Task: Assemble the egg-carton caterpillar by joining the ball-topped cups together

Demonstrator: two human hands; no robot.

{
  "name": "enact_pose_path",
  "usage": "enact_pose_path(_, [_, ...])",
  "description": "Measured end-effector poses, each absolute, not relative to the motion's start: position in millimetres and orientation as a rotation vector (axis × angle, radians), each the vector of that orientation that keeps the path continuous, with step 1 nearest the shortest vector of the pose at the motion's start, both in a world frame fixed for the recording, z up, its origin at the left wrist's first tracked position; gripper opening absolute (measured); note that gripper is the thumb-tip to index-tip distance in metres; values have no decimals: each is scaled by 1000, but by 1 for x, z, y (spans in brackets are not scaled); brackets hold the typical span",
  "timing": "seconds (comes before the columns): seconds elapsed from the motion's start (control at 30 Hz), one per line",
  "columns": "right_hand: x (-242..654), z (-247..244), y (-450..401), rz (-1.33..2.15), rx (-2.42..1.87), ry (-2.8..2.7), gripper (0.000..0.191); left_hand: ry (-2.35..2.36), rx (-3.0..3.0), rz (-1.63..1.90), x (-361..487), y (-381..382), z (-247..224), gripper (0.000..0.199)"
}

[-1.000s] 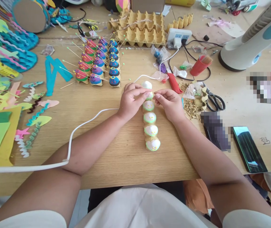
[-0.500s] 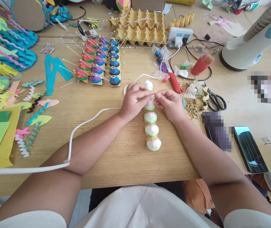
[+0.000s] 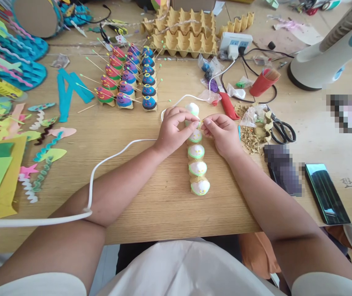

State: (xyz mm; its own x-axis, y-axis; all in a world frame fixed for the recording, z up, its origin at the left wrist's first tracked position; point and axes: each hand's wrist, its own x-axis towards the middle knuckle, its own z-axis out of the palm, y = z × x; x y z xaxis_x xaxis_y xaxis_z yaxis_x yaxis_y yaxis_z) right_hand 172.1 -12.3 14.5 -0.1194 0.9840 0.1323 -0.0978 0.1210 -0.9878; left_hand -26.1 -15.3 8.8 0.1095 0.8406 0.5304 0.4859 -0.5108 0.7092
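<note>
A strip of egg-carton cups (image 3: 197, 168) runs away from me, its domes covered in white with light green rims and small yellow marks on the nearer ones. Over its far half, my left hand (image 3: 173, 130) comes in from the left, thumb and forefinger closed together at the tips. Facing it from the right, my right hand (image 3: 223, 133) is pinched as well. Whatever lies between either pair of fingertips is too small to make out. The two sets of fingertips are a little apart, and they partly hide the far cups.
Painted egg-carton caterpillars (image 3: 126, 88) with stick feelers stand at back left. A white cable (image 3: 114, 154) crosses my left forearm. On the right are scissors (image 3: 282, 129), a red cup of sticks (image 3: 264, 84), a phone (image 3: 327, 193) and a fan (image 3: 310, 68). Paper cutouts (image 3: 52, 142) lie left.
My fingertips have parted: they were meeting over the strip, and now a small gap shows between the left and right hand. The strip has stayed in place.
</note>
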Motion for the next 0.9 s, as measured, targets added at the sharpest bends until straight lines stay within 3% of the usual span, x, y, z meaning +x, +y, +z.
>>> enact_pose_path(0.47, [170, 11, -12, 1302, -964, -1339, 60, 1326, 2102, 1355, -24, -19, 13, 15])
enact_pose_path(0.9, [173, 12, -11, 1260, -978, -1290, 62, 1308, 2069, 1397, -27, -17, 9, 25])
